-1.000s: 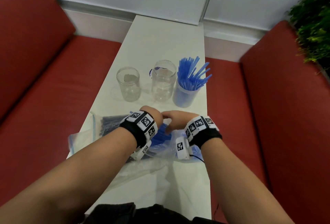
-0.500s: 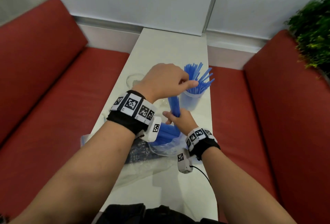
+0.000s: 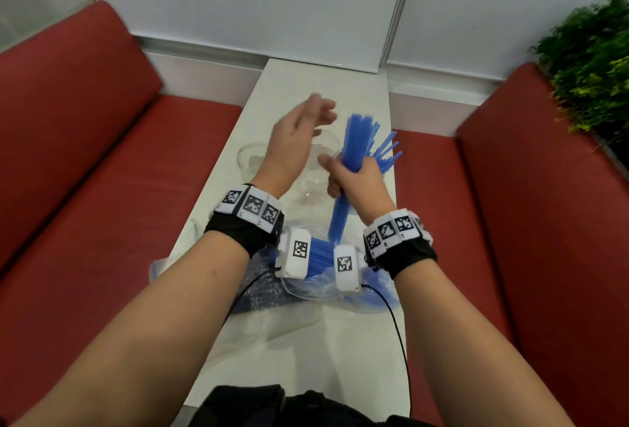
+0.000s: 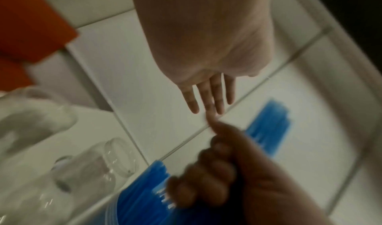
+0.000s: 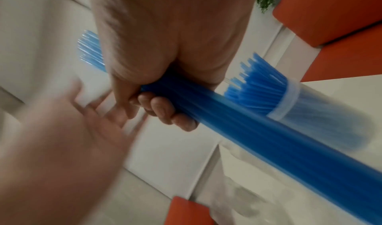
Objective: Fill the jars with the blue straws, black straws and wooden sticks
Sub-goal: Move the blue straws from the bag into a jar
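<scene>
While the head view looks down a narrow white table [image 3: 316, 82] set between red bench cushions [image 3: 102, 171], the right hand [image 3: 357, 176] is wrapped in a fist round a thick bundle of blue plastic straws [image 3: 352, 140], gripping it about mid-length; the bundle stands nearly upright, its long axis leaning a little to the right and away from the person, lower ends pointing down toward the clear plastic bag [image 3: 313, 287] at the near edge. The clear jar already holding blue straws [image 3: 386, 154] sits just beyond and right of that fist, so the right hand is the nearer one by far, and I judge the bundle needs only a short carry away and right, then a drop end-first. The left hand [image 3: 296, 140] hovers spread and empty, fingers straight, over an empty clear jar [image 3: 318, 171], with another empty clear jar [image 3: 250, 162] further left. From the left wrist, the left hand's fingers [image 4: 206, 96] stretch flat above the table, the right fist below them clamping the blue bundle. From the right wrist, curled fingers [image 5: 165, 109] close on the straws, and the filled jar's rim lies just right of them. No brand or writing is readable, only black-and-white square markers on the wristbands [image 3: 252, 205].
</scene>
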Available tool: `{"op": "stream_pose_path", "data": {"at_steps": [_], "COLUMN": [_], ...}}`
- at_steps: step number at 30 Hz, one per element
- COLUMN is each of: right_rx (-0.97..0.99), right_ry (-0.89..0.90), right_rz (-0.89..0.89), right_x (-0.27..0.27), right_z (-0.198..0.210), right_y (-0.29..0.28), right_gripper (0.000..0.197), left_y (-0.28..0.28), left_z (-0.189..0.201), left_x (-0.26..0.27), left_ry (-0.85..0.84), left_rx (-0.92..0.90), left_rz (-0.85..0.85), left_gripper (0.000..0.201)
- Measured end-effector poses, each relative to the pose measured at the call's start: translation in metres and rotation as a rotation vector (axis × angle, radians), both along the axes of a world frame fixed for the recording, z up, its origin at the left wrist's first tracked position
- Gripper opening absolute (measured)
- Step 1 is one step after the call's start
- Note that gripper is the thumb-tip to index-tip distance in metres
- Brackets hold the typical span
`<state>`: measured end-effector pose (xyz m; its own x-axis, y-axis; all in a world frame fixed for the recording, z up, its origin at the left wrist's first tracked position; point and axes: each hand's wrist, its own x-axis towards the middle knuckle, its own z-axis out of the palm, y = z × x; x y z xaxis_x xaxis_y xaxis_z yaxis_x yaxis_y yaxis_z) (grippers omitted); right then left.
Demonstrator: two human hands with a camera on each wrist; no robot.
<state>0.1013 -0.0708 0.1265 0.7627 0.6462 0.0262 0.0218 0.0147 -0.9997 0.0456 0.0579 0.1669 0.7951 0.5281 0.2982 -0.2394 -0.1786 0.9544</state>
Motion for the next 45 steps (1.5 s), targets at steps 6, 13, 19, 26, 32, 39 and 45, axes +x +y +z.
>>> {"op": "stream_pose_path", "data": {"at_steps": [6,13,19,26,32,39,45], "right_rx": [0.29,0.263,0.238,0.197,0.167,0.139,-0.216], "right_ry": [0.029,-0.054,-0.087,0.011,0.028,0.049,0.048], "right_rz": [0.024,0.042,0.019,-0.003,0.025,-0.001,0.183], "right_x": [0.013,0.003,-0.002,-0.006,0.0,0.003,0.029], "right_z": [0.076,0.082,0.071,0.045,0.029,0.015,0.031], "right_y": [0.0,0.004,0.005,0.012,0.011,0.012,-0.006], "right_gripper": [0.041,0.031,0.024,0.041,0.04,0.037,0.019], "left_y": [0.017,-0.007,-0.016,-0.014,-0.015,-0.014,-0.002], "left_z": [-0.056,-0.07,-0.059,-0.073,-0.09,-0.096,-0.121], "left_x": [-0.002,0.0,0.0,-0.001,-0.004,0.001,0.004], "left_ry": [0.667,0.496,0.461,0.619,0.651,0.623,0.647], "left_rx": [-0.627,-1.44,-1.474,-1.425,-1.358,-1.414,-1.317], "left_rz": [-0.371,-0.61,-0.571,-0.491,-0.479,-0.322,-0.2], "left_gripper": [0.072,0.05,0.054,0.03,0.032,0.027,0.023]}}
